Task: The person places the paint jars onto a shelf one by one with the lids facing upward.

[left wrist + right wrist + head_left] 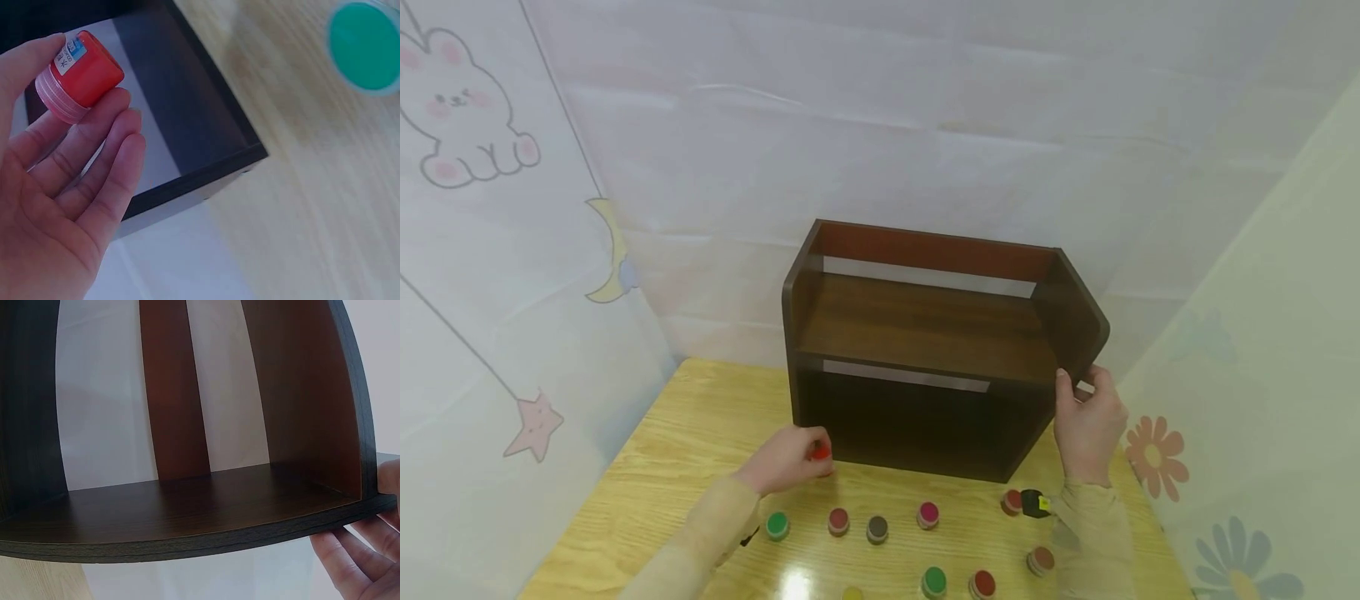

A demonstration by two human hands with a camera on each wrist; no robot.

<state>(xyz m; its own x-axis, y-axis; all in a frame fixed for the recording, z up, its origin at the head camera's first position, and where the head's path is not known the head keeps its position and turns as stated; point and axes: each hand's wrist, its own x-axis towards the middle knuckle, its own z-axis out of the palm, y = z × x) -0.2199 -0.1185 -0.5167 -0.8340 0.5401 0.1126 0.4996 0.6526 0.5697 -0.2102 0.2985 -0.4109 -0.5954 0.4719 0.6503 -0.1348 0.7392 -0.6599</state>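
My left hand (788, 460) pinches a small red paint jar (90, 70) between thumb and fingers, by the shelf's lower left front corner. The jar has a pale printed label and a clear pinkish cap, seen in the left wrist view. A dark brown two-tier wooden shelf (925, 329) stands on the table against the back wall. At its right side, my right hand (1090, 425) grips the edge of the side panel (206, 540). Its thumb lies on one face and its fingers on the other.
Several paint jars stand on the wood-grain table (700, 417) before the shelf, among them a green jar (777, 525), a dark grey jar (877, 529), a magenta jar (928, 514) and a brown jar (1041, 561). Printed cloth (925, 125) hangs behind and on both sides.
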